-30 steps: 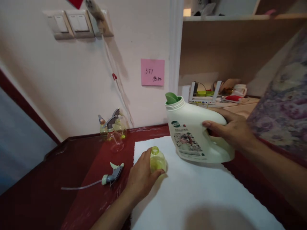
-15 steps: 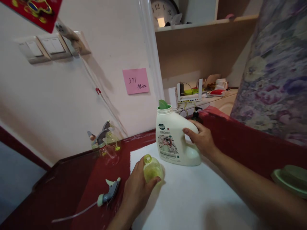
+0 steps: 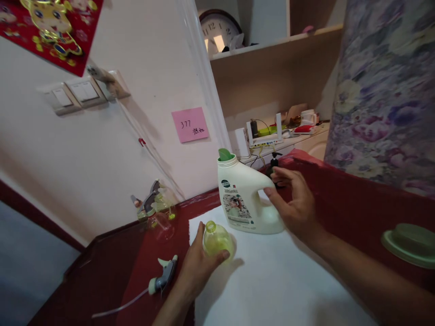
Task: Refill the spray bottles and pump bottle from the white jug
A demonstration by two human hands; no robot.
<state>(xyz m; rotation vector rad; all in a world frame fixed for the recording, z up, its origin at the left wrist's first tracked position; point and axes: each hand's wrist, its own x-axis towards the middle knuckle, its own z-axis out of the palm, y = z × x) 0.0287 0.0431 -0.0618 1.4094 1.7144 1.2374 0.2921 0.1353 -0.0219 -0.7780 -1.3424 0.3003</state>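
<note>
My left hand [image 3: 200, 260] is wrapped around a small see-through yellow-green spray bottle [image 3: 217, 241] with its neck uncovered. A large pale green detergent jug [image 3: 238, 194] stands upright behind it on white paper, a green spout showing in its uncapped mouth. My right hand [image 3: 297, 206] is just right of the jug's handle, fingers apart and holding nothing. Left of my left hand lies a grey and white spray trigger head [image 3: 165, 276] with its thin tube stretched out on the red tabletop.
Spray bottles [image 3: 159, 217] stand against the wall at the left. A dark pump bottle [image 3: 274, 163] is behind the jug. A green lidded dish [image 3: 409, 244] sits at the right. White paper [image 3: 258, 285] covers the middle of the red table [image 3: 346, 199].
My right hand has let go of the jug's handle and drawn slightly away to the right. My left hand still holds the spray bottle. The camera view has shifted.
</note>
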